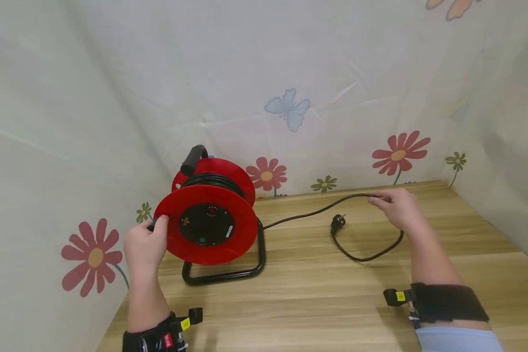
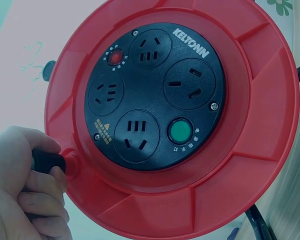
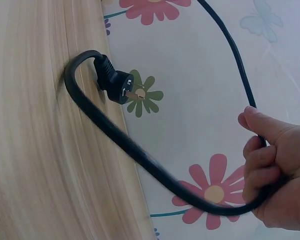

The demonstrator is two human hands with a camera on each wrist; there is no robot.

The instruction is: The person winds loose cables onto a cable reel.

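Head view shows the red plastic cable reel (image 1: 211,222) upright on the wooden worktop (image 1: 317,298), left wrist view the left hand (image 2: 25,187) curled round its small black crank knob (image 2: 47,161), right wrist view the right hand (image 3: 277,177) gripping the black power cord (image 3: 140,152).

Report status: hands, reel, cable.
Left hand grips crank knob on red cable reel. Right hand holds black cable; plug lies loose on table. Nothing obstructing.
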